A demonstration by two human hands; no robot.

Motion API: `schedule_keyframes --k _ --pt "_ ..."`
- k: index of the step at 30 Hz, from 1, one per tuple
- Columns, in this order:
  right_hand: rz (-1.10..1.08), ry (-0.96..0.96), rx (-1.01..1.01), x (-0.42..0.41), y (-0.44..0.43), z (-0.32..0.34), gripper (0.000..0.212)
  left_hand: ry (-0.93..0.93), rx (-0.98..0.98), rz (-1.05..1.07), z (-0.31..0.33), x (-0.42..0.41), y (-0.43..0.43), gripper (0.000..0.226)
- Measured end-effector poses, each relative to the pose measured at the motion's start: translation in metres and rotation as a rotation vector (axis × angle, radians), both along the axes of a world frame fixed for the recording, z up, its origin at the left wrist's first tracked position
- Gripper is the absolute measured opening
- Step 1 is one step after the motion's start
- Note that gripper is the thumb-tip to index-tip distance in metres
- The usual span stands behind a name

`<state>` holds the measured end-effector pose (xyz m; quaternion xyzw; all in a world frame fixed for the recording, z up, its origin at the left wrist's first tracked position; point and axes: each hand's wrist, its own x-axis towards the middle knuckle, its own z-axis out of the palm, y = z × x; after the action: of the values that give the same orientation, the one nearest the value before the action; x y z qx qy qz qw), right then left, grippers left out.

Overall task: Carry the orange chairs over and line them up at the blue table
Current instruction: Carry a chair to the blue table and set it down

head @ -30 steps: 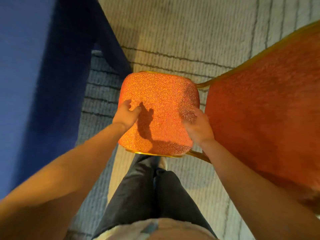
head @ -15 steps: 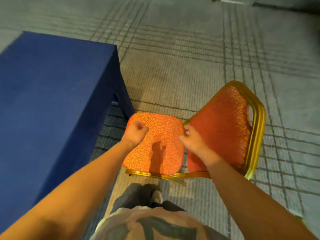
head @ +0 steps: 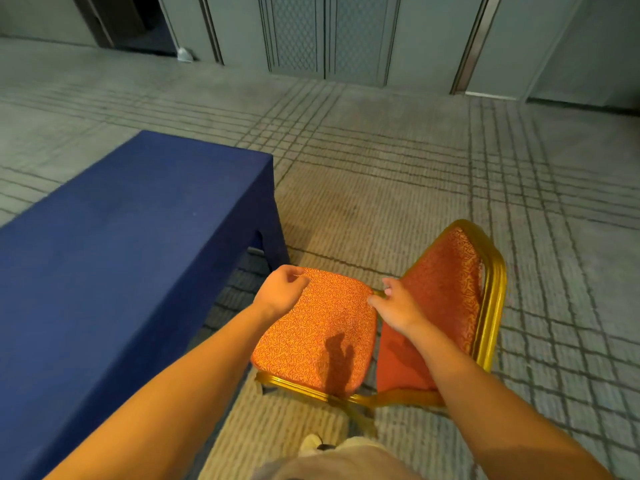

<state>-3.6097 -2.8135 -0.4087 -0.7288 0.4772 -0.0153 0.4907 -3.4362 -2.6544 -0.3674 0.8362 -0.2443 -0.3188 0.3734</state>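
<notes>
One orange chair (head: 322, 327) with a patterned seat and gold frame stands on the carpet just off the near corner of the blue table (head: 131, 244). Its backrest (head: 446, 289) is on the right, away from the table. My left hand (head: 282, 291) has its fingers curled over the seat's far left corner. My right hand (head: 394, 304) pinches the seat's far right edge, where it meets the backrest. Both forearms reach over the seat. The chair's legs are mostly hidden under the seat.
Grey carpet with dark grid lines (head: 450, 174) stretches ahead and to the right. A grey panelled wall with doors (head: 329, 36) closes the far side. My shoe (head: 311, 443) shows just below the chair.
The view has risen from looking straight down to looking ahead, so the chair now sits lower and farther. Both hands have slid from the seat's sides to its far corners.
</notes>
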Motion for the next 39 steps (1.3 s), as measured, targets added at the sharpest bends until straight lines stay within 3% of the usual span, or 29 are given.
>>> schedule_keyframes --k 7,12,18,28,39 --pt "0.105 -0.003 -0.014 -0.050 0.001 0.016 0.064 -0.004 -0.078 0.089 0.004 -0.057 0.014 0.034" --pt "0.240 0.017 -0.114 -0.091 -0.015 0.040 0.068 0.009 -0.124 0.156 0.008 -0.110 0.008 0.004" --pt "0.447 0.046 -0.353 -0.107 -0.061 0.067 0.072 0.008 -0.125 0.235 0.005 -0.154 -0.019 0.018" --pt "0.938 0.032 -0.557 -0.097 -0.166 0.085 0.063 0.002 -0.054 0.571 -0.013 -0.208 -0.134 0.034" --pt "1.200 0.264 -0.581 -0.051 -0.218 0.067 0.054 0.074 0.035 0.832 -0.038 -0.232 -0.180 0.036"
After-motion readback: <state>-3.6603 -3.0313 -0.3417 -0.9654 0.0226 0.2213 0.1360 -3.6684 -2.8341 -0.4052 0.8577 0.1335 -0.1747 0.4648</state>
